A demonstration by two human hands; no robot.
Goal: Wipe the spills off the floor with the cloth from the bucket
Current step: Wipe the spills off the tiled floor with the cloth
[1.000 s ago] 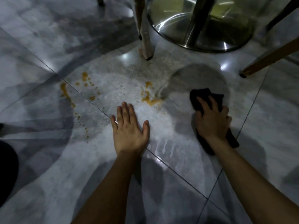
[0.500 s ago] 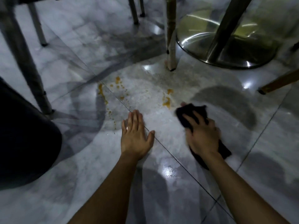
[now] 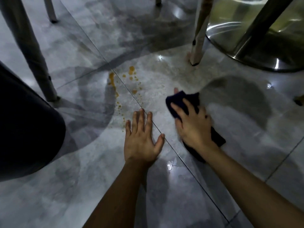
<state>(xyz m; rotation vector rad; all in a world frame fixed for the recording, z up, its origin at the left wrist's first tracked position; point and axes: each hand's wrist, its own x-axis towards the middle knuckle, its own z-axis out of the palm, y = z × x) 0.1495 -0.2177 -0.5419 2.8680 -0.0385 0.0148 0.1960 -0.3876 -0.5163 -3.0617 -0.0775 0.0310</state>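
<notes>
At the far left of the frame a large dark rounded shape [image 3: 24, 129] fills the edge, too dim to say what it is. Just above it, a pale chair leg [image 3: 32, 51] slants down to the grey marble floor [image 3: 49, 186], and a thinner leg [image 3: 50, 9] stands in the upper left corner.

Left of centre, orange spills [image 3: 113, 81] lie in a streak and scattered drops beside a tile seam, with a loose trail of small specks running down toward the middle of the frame.

Just below those specks, the left hand [image 3: 141, 140] is pressed flat on the tile, fingers spread and holding nothing.

Right of centre, the right hand [image 3: 194, 127] presses down on a dark cloth [image 3: 182, 100], fingers splayed over it; the cloth pokes out ahead of the fingertips and behind the wrist. It lies well apart from the orange streak.

In the upper right stands a wooden leg [image 3: 198, 38], and beyond it a shiny metal table base [image 3: 246, 51] with its dark post [image 3: 259, 23]. No brand, label or writing can be read anywhere.
</notes>
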